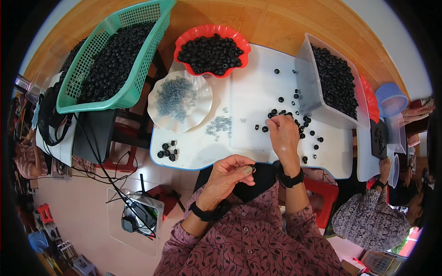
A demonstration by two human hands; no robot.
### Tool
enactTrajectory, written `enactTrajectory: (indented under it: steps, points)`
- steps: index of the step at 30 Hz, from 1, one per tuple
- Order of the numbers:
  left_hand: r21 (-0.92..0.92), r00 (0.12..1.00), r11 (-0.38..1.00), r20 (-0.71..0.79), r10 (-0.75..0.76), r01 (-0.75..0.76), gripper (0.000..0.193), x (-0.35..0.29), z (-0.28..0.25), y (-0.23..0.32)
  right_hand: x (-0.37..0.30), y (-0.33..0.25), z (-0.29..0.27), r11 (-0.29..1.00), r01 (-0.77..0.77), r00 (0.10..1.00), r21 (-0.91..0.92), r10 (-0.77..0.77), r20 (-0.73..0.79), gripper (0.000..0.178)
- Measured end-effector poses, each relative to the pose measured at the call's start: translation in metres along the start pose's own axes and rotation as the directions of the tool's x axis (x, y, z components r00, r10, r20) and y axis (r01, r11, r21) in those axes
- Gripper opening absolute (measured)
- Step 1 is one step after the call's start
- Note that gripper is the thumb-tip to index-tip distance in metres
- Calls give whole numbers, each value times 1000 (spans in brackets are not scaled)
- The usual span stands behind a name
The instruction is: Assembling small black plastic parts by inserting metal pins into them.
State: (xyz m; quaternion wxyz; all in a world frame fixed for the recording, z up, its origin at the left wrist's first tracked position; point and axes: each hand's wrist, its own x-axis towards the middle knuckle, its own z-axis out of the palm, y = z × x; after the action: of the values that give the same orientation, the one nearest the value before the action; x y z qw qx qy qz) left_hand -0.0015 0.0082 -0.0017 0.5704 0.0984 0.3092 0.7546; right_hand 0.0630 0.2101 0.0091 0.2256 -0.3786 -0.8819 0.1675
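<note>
— What sort of place is this?
— A small home workshop for piecework: around the white desk (258,92) stand a green basket (115,55), red bowl (212,43) and clear bin (331,78), all heaped with small black rings.

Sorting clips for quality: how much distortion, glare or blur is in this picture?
Head view: strong fisheye bending, with the white table edges curved and black corners around the round image; lighting soft and even, no harsh glare; the right hand and left hand are sharp; the rim looks softer.

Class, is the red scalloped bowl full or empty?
Full: the red scalloped bowl holds small black rings heaped nearly to its rim.
</note>
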Motion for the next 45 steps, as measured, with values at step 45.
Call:
enactTrajectory:
  steps: [45]
  points:
    - [-234, 986, 959, 12, 169, -162, 22, -17, 21, 6, -86, -55, -54, 227, -278, 952, 933, -67, 300, 12]
